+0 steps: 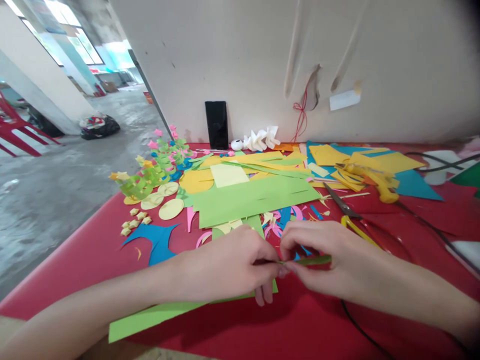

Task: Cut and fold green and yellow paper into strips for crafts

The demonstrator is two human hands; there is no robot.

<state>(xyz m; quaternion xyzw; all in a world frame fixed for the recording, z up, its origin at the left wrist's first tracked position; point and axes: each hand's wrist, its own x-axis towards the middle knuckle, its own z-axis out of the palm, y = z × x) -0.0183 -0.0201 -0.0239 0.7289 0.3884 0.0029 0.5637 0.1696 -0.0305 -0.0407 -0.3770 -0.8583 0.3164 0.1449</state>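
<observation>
Between my two hands stretches a narrow green paper strip (315, 260), held just above the red table. My left hand (245, 262) pinches one end between thumb and finger. Thumb and fingers of my right hand (318, 250) close on the strip right beside it, and the fingertips of both hands nearly touch. Under my left forearm lies a long green paper piece (157, 320). Scissors (347, 207) with a yellow and red handle rest beyond my right hand, their handle partly hidden by it.
A yellow glue gun (375, 180) with its cord lies at the right among yellow and blue paper. Green sheets (255, 197) cover the middle. Paper stars (135, 221), cream discs (171, 209) and curled paper decorations stand left. A black phone (217, 125) leans on the back panel.
</observation>
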